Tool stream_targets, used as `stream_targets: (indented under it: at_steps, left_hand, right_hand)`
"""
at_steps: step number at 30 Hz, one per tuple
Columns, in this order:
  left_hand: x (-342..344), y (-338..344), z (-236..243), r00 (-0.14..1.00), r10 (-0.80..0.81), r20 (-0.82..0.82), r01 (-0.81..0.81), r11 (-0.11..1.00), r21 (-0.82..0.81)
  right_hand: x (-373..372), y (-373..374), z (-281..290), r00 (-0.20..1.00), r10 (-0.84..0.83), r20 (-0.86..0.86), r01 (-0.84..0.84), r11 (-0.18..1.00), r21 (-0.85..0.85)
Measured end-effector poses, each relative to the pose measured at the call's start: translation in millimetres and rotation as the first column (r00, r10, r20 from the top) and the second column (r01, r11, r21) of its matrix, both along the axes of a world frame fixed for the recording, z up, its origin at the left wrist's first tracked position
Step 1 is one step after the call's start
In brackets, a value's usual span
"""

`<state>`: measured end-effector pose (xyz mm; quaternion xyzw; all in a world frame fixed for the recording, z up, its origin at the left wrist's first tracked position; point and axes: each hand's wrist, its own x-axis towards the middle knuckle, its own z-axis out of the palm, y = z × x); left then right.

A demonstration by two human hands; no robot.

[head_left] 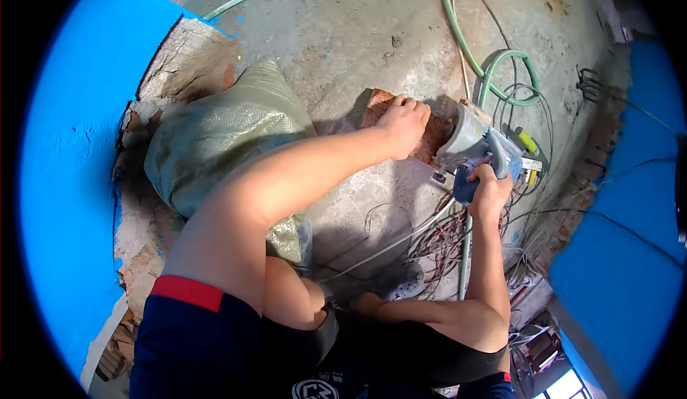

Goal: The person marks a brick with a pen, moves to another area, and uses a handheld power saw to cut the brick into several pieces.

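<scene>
A reddish brick [377,100] lies on the concrete floor in front of me. My left hand [405,124] presses down on it, its fingers bent over the top. To the right, my right hand [491,188] is closed round the handle of a blue handheld power saw [509,154]. The saw's grey blade guard [464,135] sits against the brick's right end. Its blade is hidden under the guard, and I cannot tell whether it turns.
A stuffed woven sack [229,123] rests by the broken left wall base. Green hose [494,77] and tangled reddish wires [454,245] lie around the saw. A yellow-green cylinder [527,140] is beyond it. A dark fork head [590,84] stands near the blue right wall [622,241].
</scene>
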<state>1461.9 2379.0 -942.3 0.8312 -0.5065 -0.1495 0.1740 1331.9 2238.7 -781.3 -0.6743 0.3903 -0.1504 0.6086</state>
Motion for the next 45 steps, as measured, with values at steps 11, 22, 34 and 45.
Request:
stream_targets:
  at_steps: [11, 22, 34, 45]
  left_hand:
    - [3.4, 11.2, 72.0, 0.994, -0.038, 0.099, 0.018, 0.981, 0.194]
    - [11.6, 9.5, 94.8, 0.989, -0.119, 0.087, 0.091, 0.956, 0.277]
    - [-91.1, 37.0, 123.3, 0.829, 0.397, -0.394, -0.157, 0.841, 0.518]
    - [-61.7, 65.1, 108.4, 0.886, 0.118, -0.449, 0.099, 0.897, 0.431]
  right_hand:
    - [-27.3, -11.4, 52.4, 0.989, -0.085, 0.125, 0.085, 0.996, 0.007]
    - [-78.0, -21.9, 67.8, 0.970, -0.199, 0.143, 0.186, 0.977, 0.102]
    - [-62.4, -7.4, 61.5, 0.962, -0.229, 0.150, 0.208, 0.968, 0.141]
    - [-45.8, 15.9, 28.5, 0.976, -0.193, 0.097, 0.178, 0.974, 0.142]
